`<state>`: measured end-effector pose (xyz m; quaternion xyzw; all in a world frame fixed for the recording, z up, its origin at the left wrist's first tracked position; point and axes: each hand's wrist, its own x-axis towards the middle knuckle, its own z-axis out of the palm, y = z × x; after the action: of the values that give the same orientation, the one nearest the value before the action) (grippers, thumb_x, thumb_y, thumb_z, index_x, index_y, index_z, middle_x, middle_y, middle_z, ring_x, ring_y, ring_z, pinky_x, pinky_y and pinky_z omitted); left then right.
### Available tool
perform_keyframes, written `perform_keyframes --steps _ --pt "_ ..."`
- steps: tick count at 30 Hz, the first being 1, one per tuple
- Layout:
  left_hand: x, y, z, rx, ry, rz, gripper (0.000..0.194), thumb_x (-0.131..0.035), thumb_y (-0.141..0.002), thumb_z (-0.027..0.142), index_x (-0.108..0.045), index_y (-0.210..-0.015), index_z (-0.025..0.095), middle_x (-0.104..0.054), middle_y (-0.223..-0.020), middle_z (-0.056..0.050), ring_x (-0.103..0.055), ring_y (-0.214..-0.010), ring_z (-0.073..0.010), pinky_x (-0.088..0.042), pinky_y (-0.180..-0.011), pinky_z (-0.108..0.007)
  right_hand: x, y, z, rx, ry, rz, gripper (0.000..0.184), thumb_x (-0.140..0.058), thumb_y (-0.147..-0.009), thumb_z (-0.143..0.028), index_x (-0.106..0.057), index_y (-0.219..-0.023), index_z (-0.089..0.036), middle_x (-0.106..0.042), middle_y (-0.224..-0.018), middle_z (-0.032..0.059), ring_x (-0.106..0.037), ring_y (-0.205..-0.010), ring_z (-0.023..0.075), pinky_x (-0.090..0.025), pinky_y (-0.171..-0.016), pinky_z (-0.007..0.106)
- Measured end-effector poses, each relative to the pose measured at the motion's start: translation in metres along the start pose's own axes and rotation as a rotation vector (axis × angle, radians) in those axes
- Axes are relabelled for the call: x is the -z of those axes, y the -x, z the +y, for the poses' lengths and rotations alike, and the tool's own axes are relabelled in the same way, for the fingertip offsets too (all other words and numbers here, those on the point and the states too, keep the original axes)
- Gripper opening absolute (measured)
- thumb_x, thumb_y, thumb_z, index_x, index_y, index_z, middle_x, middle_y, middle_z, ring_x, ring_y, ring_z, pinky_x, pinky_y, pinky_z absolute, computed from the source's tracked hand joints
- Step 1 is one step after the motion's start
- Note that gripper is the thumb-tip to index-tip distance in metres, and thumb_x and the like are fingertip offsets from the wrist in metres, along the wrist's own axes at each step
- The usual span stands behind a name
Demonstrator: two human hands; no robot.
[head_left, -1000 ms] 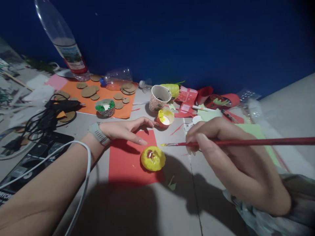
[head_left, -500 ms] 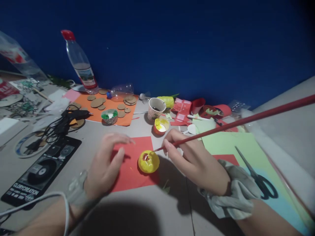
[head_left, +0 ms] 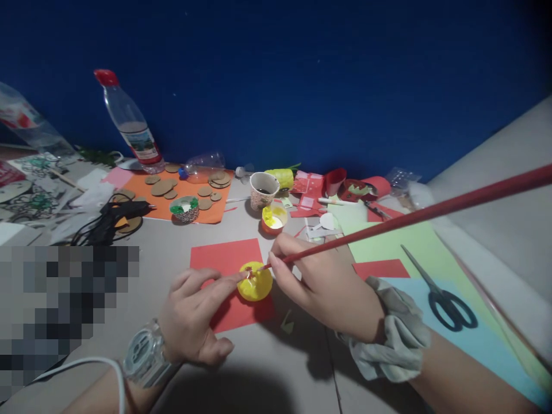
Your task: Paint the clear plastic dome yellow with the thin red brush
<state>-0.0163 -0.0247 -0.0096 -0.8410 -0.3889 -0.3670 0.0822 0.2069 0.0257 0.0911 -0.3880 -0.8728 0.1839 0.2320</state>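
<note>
my right hand (head_left: 328,282) pinched on red brush (head_left: 371,229), tip at yellow piece (head_left: 259,289) | my left hand (head_left: 192,313) unclenched, 1 fingertip touching it | yellow piece on red paper (head_left: 226,257), by right edge

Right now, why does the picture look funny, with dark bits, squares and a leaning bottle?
In the head view, a big soft shadow darkens the near table; in the head view, blocky squares hide the lower left; in the head view, the red-capped bottle leans, perhaps from lens stretch; in the head view, light glints on the yellow piece.
</note>
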Motion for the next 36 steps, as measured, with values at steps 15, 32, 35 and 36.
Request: perform_keyframes --steps 15,32,35,36 --pt "-0.001 -0.001 0.002 -0.024 -0.016 -0.014 0.06 -0.021 -0.099 0.061 -0.055 -0.121 0.017 -0.075 -0.092 -0.007 -0.056 -0.073 -0.0209 -0.038 -0.075 -0.038 0.0 0.002 -0.001 -0.018 -0.011 -0.054 0.02 -0.05 -0.091 -0.014 -0.042 -0.074 -0.02 -0.038 -0.056 -0.0081 -0.034 -0.047 0.0083 -0.026 -0.05 0.024" --pt "0.002 -0.004 0.001 0.013 0.016 -0.047 0.056 -0.025 -0.098 0.057 -0.058 -0.117 0.017 -0.073 -0.093 -0.006 -0.059 -0.074 -0.0202 -0.038 -0.075 -0.037 0.003 0.0 0.002 -0.051 -0.081 -0.042 0.022 -0.047 -0.096 -0.016 -0.042 -0.075 -0.021 -0.046 -0.061 -0.0057 -0.044 -0.053 0.0107 -0.029 -0.053 0.025" --pt "0.002 -0.005 0.0 0.013 0.02 -0.052 0.056 -0.027 -0.097 0.058 -0.059 -0.117 0.017 -0.072 -0.091 -0.006 -0.059 -0.074 -0.0201 -0.039 -0.076 -0.037 -0.001 -0.006 0.008 -0.076 -0.104 -0.044 0.02 -0.046 -0.097 -0.016 -0.043 -0.078 -0.021 -0.049 -0.064 -0.005 -0.045 -0.053 0.0109 -0.031 -0.055 0.026" --pt "0.002 -0.006 0.0 0.01 0.025 -0.053 0.056 -0.028 -0.096 0.059 -0.058 -0.118 0.017 -0.071 -0.091 -0.006 -0.059 -0.074 -0.0203 -0.039 -0.076 -0.036 -0.002 -0.008 0.009 -0.085 -0.111 -0.04 0.019 -0.045 -0.097 -0.016 -0.043 -0.079 -0.022 -0.049 -0.064 -0.005 -0.046 -0.053 0.0111 -0.031 -0.055 0.026"
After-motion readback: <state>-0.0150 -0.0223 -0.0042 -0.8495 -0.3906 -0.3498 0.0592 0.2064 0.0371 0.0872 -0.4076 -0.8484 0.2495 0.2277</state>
